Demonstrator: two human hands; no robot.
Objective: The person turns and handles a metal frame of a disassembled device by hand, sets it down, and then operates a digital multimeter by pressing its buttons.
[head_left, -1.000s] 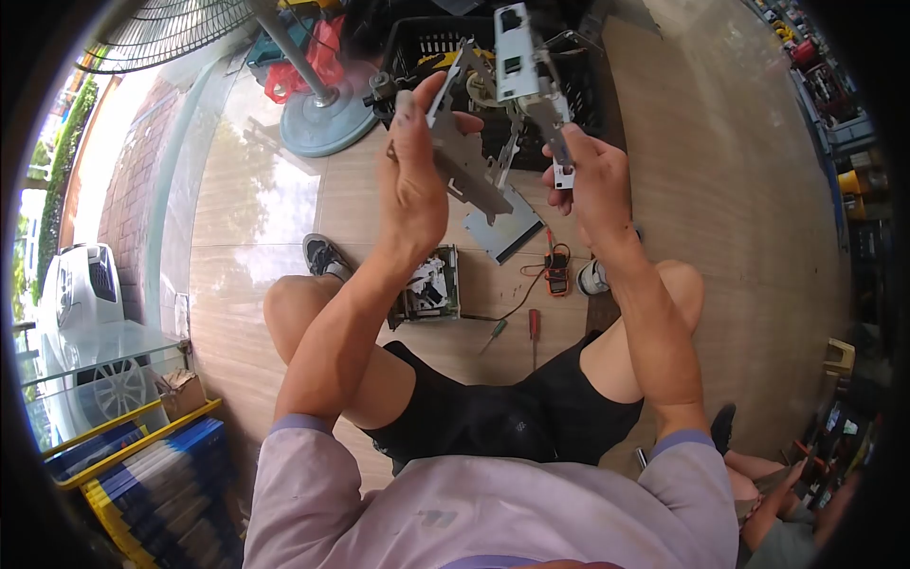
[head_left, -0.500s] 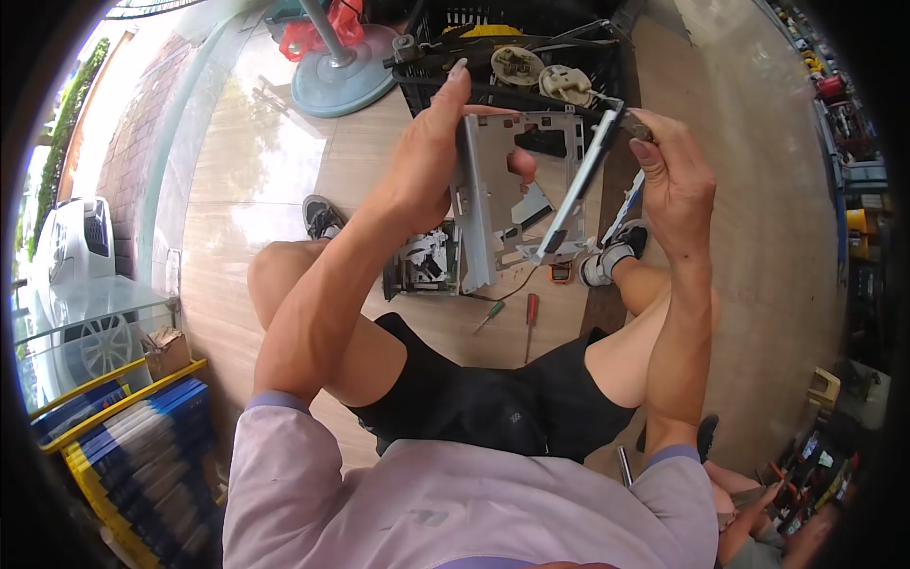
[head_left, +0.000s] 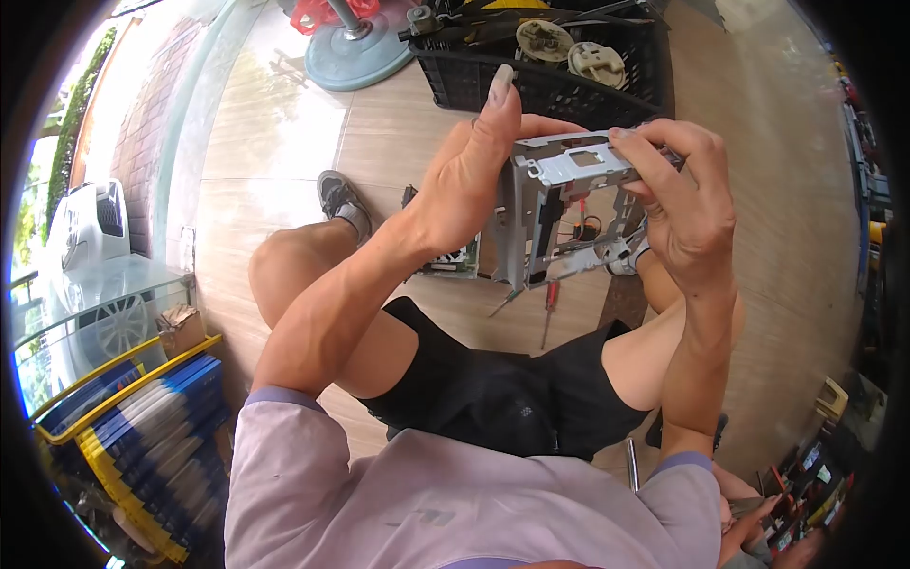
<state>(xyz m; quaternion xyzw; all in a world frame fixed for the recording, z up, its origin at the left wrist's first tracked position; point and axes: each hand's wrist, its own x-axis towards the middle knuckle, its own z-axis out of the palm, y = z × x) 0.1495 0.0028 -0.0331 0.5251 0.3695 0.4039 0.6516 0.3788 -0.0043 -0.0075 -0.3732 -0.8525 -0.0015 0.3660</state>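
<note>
The left hand holds a grey metal frame at its 9 o'clock side, with the palm flat on the metal, the thumb sticking up to 12 o'clock off the frame, and the other fingers reaching behind the top edge. The right hand is at 3 o'clock and pinches the other end of the top bar, with bent fingers on top and the thumb tucked lower down. Both elbows are bent; the left arm slants up to 2 o'clock, and the right arm goes almost straight up to 12. The frame is up in the air between the two hands, over the floor, and an orange meter shows through its gap. Going out from the frame, a red screwdriver lies near 6 o'clock, and a green and silver part sits at 8 o'clock, partly hidden by the left hand. A dark shoe is at 9 o'clock. The black crate stands at 12 o'clock with two round pale parts in it. A round blue base is at 10 o'clock. Far off at 8 o'clock are blue boxes, and at 5 o'clock is a bit of another person.
</note>
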